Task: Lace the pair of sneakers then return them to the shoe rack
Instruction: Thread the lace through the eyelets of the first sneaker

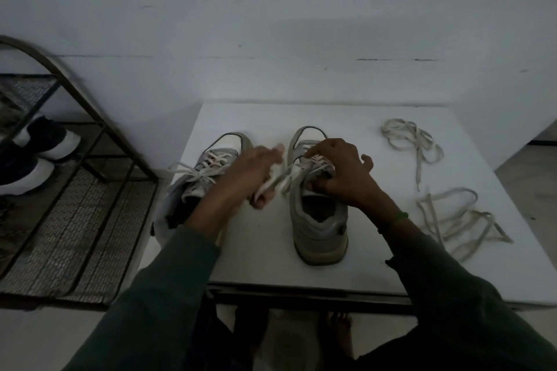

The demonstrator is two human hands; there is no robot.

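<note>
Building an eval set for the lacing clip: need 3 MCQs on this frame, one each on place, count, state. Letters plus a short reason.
1. Where is the shoe rack relative to the table?
A. to its left
B. to its right
C. on top of it

2. How many loose laces lie on the table away from the sneakers?
A. none
B. two
C. four

3. What is the left hand doing?
A. resting flat on the table
B. holding a lace end of the right sneaker
C. reaching into the rack

Key: 1 A, the rack stands off the table's left edge. 2 B, far loose lace and near loose lace lie right of the sneakers. 3 B, its fingers pinch the lace while the right hand works the eyelets.
</note>
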